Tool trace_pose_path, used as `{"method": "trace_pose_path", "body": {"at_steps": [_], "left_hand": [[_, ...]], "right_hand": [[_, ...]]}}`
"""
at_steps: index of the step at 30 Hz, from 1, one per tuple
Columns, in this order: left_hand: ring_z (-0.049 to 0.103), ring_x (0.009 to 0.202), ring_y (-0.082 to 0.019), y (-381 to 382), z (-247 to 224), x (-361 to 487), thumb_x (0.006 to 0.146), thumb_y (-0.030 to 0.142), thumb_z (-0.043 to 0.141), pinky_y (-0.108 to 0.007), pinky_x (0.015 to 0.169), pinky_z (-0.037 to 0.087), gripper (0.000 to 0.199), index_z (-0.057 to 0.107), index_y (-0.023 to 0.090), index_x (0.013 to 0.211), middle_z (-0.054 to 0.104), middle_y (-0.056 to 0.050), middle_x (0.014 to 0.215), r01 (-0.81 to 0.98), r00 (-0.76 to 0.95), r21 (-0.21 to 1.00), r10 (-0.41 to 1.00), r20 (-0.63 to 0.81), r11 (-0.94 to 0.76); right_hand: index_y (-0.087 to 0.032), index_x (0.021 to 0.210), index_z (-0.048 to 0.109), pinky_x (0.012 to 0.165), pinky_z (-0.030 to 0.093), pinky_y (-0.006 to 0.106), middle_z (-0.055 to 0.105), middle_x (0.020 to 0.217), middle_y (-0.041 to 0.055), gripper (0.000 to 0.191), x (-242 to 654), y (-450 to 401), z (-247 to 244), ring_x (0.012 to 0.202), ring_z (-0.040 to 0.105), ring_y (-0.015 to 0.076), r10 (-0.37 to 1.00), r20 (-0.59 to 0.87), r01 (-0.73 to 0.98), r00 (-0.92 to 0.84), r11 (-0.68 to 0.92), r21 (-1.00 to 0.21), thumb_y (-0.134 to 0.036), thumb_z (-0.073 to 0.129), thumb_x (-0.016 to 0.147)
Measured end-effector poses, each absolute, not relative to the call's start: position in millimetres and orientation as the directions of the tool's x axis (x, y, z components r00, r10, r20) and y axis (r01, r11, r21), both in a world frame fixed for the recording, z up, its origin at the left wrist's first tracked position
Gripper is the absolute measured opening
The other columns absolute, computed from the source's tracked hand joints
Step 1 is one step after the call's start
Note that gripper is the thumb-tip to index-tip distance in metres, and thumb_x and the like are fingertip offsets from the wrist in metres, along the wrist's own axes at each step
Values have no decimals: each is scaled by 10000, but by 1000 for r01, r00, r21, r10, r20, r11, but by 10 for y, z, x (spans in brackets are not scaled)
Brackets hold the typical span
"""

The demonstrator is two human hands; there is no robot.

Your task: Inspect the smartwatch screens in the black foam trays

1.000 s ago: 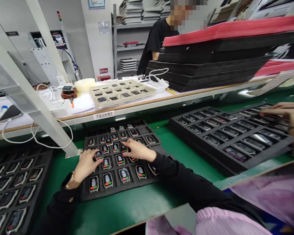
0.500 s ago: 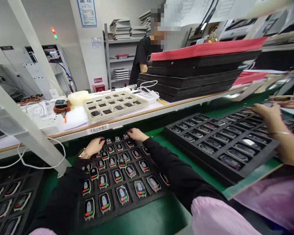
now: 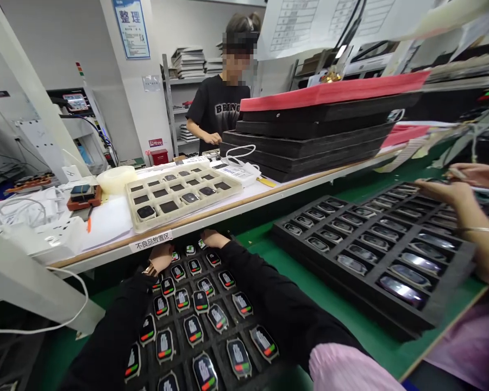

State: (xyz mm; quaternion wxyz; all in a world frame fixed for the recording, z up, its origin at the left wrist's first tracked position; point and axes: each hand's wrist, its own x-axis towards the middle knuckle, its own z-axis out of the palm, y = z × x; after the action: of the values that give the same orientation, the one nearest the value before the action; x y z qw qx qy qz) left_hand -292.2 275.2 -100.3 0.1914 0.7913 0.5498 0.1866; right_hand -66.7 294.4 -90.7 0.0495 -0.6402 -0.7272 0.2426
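A black foam tray (image 3: 217, 341) of smartwatches lies in front of me on the green bench. Lit watch screens, such as the one on this smartwatch (image 3: 193, 329), show white text with red and green blocks. My left hand (image 3: 161, 257) is at the tray's far left corner, fingertips beside a smartwatch (image 3: 175, 256) with a green and white screen. At the far edge, my right hand (image 3: 214, 239) has bent fingers close to another smartwatch (image 3: 202, 244). The shelf edge and the hands themselves hide most of the fingers, so I cannot tell whether they grip anything.
Above the far tray edge runs a shelf (image 3: 212, 212) bearing a cream compartment tray (image 3: 179, 216) and stacked black foam trays (image 3: 305, 146). At right, a co-worker's hands (image 3: 452, 190) are over another watch tray (image 3: 375, 304). A white post (image 3: 44, 282) stands left. Another person (image 3: 212, 114) stands behind.
My view has shifted, so the shelf and watch tray sit lower in the picture. Both my hands stay at the tray's far end. The person behind shows more fully, one hand on the shelf.
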Motion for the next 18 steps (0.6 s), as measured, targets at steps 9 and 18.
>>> {"method": "trace_pose_path", "body": {"at_steps": [9, 18], "left_hand": [[589, 636, -134, 2570, -857, -2938, 976, 467, 561, -282, 595, 506, 334, 638, 143, 1007, 633, -34, 823, 459, 253, 864, 963, 98, -209], [632, 685, -147, 1809, -360, -2988, 861, 445, 683, -205, 487, 381, 490, 613, 154, 1249, 633, -98, 951, 98, 303, 995, 951, -65, 37]], "right_hand": [[-140, 1233, 609, 828, 594, 393, 626, 1172, 93, 298, -537, 2824, -808, 971, 657, 222, 916, -378, 528, -134, -257, -809, -356, 631, 1029], [-115, 1079, 550, 447, 457, 177, 701, 943, 145, 361, -575, 1950, -495, 618, 630, 134, 820, -354, 73, -449, -361, -930, -372, 301, 1126]]}}
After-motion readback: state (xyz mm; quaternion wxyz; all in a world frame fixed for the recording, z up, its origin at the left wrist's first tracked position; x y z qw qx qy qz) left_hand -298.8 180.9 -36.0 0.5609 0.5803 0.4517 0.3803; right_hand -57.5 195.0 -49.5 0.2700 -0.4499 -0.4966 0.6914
